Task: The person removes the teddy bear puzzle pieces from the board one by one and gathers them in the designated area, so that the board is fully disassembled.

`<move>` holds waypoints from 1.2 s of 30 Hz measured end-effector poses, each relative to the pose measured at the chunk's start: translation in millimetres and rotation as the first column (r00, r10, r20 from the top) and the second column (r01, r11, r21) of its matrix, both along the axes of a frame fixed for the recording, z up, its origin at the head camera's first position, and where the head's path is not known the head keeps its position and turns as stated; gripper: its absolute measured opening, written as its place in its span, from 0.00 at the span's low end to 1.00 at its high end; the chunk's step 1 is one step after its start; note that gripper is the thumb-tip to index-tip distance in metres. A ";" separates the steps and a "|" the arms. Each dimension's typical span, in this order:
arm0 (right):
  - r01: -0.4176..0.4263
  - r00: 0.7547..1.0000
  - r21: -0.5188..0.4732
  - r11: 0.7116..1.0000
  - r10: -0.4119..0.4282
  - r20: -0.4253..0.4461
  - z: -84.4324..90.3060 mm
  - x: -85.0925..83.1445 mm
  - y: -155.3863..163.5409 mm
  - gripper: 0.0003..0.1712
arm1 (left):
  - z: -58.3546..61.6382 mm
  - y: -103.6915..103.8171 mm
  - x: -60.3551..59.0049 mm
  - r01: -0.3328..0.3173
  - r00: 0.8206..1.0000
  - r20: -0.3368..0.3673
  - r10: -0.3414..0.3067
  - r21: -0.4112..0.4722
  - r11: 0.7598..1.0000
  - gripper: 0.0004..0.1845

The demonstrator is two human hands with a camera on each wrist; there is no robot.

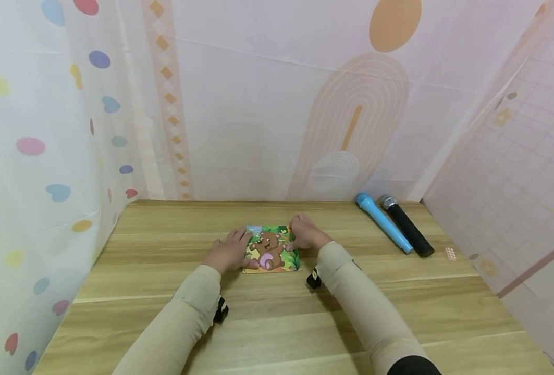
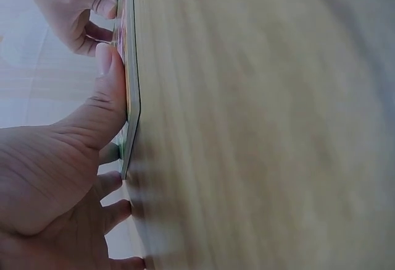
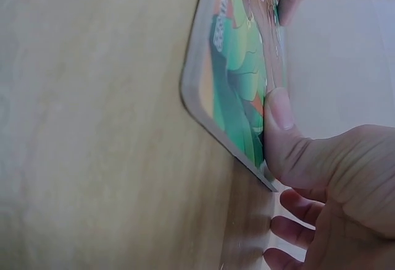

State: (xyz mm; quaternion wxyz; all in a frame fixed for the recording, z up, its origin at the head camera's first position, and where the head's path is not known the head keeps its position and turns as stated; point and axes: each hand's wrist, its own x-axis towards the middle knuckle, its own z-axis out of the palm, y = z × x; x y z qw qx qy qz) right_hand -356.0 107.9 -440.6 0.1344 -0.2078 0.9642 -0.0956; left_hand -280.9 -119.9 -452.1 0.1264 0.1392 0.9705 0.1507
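On the wooden table [image 1: 277, 323], the bear picture board [image 1: 268, 258] is lying between left hand [image 1: 230, 252] and right hand [image 1: 307, 233] — thumbs are pressing its face, fingers are resting apart. Uneven pressing (my judgement only) could be sending it askew.

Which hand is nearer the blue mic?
Right. The right hand touches the board on its right side, towards the blue mic; the left hand is at its left side, farther away.

Thin bear-picture board [image 1: 269, 252], multicoloured, flat on wooden table [image 1: 267, 333]
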 end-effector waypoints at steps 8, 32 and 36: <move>0.015 1.000 -0.011 1.000 -0.015 -0.018 -2.8 1.3 -0.2 0.37 | 5.6 0.4 3.4 -0.001 1.000 0.002 0.001 0.007 1.000 0.51; -0.072 0.997 -0.321 0.944 0.069 -0.023 -6.0 -1.9 9.4 0.24 | 4.2 -1.8 3.7 -0.001 1.000 -0.008 0.001 0.007 1.000 0.52; -0.106 0.993 -0.314 0.944 0.086 -0.078 -8.0 -2.1 9.6 0.20 | 1.3 -2.5 2.3 0.000 1.000 -0.006 0.000 0.006 1.000 0.53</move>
